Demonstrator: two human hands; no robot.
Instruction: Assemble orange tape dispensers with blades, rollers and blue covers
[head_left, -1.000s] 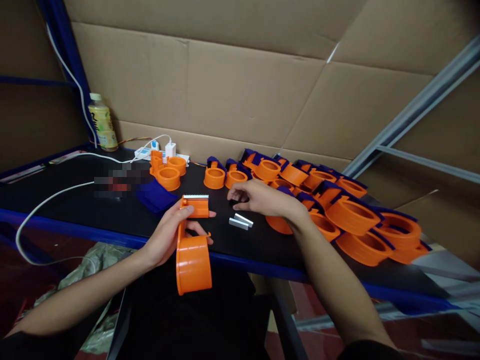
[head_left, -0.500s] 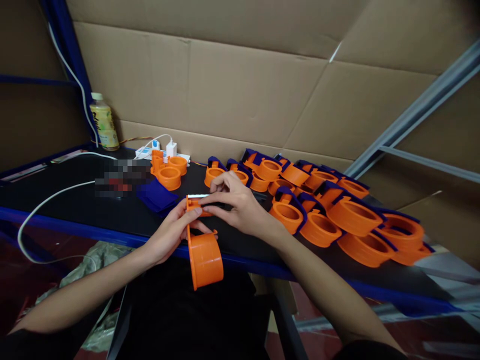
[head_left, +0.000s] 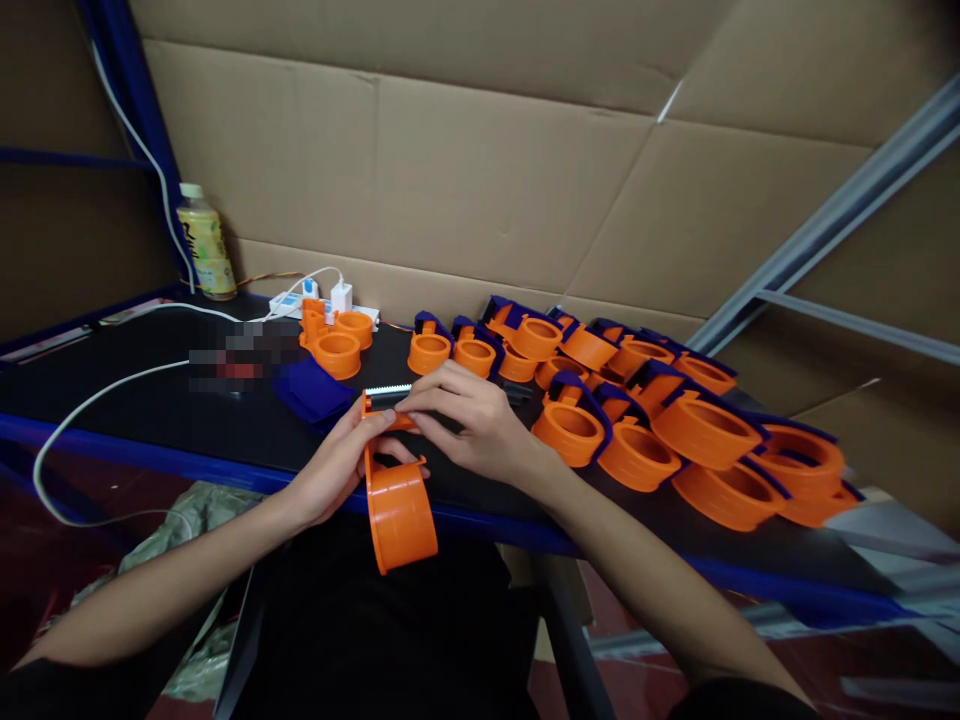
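Observation:
An orange plastic tape dispenser (head_left: 405, 515) is held upright above the table's front edge, its round hub hanging lowest. Wrapped around its narrow frame, my left hand (head_left: 337, 465) has the thumb laid along the upper part. My right hand (head_left: 472, 415) is closed, its fingertips gripping the dispenser's head just below a toothed metal blade (head_left: 388, 390). Anything small between those fingertips is hidden. Behind the right hand, dark strips (head_left: 517, 393) lie partly covered on the table.
Several orange dispensers with dark blue flaps (head_left: 574, 430) are piled on the right. At left lie dark blue pieces (head_left: 311, 390), another orange dispenser (head_left: 337, 352), a power strip (head_left: 289, 305), cables and a drink bottle (head_left: 206, 245). A cardboard wall (head_left: 450, 160) rises behind.
Both hands and the dispenser have shifted slightly left. My right hand has lowered a little and its raised fingers have folded down closer to the dispenser's head.

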